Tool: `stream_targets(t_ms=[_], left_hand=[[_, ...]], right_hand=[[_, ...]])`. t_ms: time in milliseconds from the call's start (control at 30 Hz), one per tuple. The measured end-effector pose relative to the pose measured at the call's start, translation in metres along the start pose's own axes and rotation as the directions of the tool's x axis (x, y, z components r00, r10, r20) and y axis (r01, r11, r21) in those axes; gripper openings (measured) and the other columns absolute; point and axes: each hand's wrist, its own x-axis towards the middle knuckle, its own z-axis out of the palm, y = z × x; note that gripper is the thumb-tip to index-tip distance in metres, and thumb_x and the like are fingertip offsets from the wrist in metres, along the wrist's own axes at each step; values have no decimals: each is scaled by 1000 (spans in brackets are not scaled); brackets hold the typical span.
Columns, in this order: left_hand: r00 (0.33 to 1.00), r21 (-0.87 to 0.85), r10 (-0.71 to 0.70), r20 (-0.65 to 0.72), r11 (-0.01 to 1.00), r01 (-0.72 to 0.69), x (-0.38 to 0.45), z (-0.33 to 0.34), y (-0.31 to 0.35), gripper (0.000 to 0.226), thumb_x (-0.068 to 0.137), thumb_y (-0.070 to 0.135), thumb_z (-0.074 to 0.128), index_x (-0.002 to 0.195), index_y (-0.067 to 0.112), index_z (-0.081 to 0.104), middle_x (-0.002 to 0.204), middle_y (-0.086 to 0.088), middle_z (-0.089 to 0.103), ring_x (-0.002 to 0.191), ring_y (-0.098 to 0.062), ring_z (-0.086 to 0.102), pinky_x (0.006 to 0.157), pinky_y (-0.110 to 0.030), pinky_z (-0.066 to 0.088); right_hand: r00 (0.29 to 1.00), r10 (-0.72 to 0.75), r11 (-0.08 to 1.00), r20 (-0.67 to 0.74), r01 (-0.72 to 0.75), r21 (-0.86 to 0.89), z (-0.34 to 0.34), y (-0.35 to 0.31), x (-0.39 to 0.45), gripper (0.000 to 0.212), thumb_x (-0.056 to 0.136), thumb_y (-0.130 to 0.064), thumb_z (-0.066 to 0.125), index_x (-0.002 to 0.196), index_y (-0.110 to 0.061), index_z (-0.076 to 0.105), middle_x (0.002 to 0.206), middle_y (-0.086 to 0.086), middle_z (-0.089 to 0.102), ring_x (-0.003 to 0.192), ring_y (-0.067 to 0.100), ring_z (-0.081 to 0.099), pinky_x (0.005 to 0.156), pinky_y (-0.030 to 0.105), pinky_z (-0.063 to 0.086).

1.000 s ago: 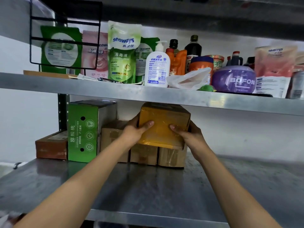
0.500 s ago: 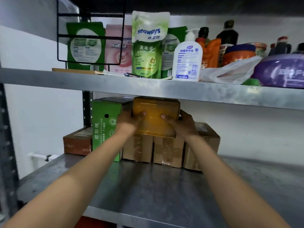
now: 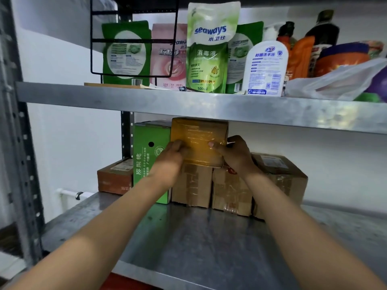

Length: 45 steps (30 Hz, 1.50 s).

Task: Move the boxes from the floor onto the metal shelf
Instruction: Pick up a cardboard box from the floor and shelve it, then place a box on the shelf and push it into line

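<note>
A yellow taped box [image 3: 199,137] sits on top of two brown cardboard boxes [image 3: 193,185] at the back of the metal shelf [image 3: 209,243]. My left hand [image 3: 170,159] grips its left side, thumb on the front face. My right hand [image 3: 233,155] grips its right side the same way. A tall green box [image 3: 149,162] stands directly to its left. A low red-brown box [image 3: 115,177] lies further left, and another brown box [image 3: 280,176] lies to the right.
The shelf above [image 3: 209,107] hangs just over the yellow box's top and carries detergent pouches [image 3: 211,49], a white pump bottle [image 3: 265,68] and dark bottles. A perforated upright [image 3: 23,164] stands at the left. The shelf's front half is bare metal.
The yellow box has gone further back and now rests squarely on the brown boxes. Both hands stayed on its sides. My view moved closer and to the left.
</note>
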Motion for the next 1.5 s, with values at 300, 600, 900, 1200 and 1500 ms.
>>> stream_targets(t_ms=[300, 600, 900, 1200, 1500], left_hand=[[942, 129, -36, 333, 992, -7, 12, 13, 17, 75, 90, -8, 40, 152, 9, 2, 160, -9, -6, 148, -23, 0, 119, -35, 18], [926, 248, -101, 363, 969, 8, 13, 34, 22, 71, 94, -4, 35, 151, 8, -6, 158, -12, -17, 147, -24, -10, 118, -38, 21], [931, 321, -74, 356, 946, -47, -14, 24, 42, 67, 98, 19, 36, 152, 7, -1, 160, -6, -12, 148, -20, -9, 120, -43, 7], [922, 56, 147, 359, 982, -178, -49, 33, 150, 71, 92, 10, 40, 152, 8, 3, 161, -9, -5, 148, -23, -5, 119, -38, 11], [829, -224, 489, 273, 870, -439, -105, 48, 291, 58, 103, 24, 23, 152, 5, -2, 160, -7, -12, 147, -19, -11, 120, -35, 0]], right_hand=[[998, 42, 995, 36, -39, -96, 9, 6, 35, 41, 82, -32, 76, 109, -3, 64, 108, 13, 68, 101, 29, 65, 74, 27, 47], [1000, 12, 983, 23, -8, -183, 13, 12, 31, 47, 88, -44, 66, 116, -7, 63, 113, 9, 66, 105, 27, 62, 79, 29, 47], [957, -130, 755, 258, 264, -600, -29, 26, -47, 52, 105, -40, 29, 154, -26, 22, 163, -1, 11, 150, 19, 9, 118, 32, 12], [970, -119, 539, 210, 241, -807, -114, 36, -146, 52, 103, -38, 36, 147, -9, 36, 156, 11, 32, 144, 27, 29, 113, 35, 28], [994, 105, 458, -4, -52, -887, -250, 86, -301, 64, 104, -40, 31, 156, -10, 8, 164, 6, -1, 151, 16, -3, 122, 31, -1]])
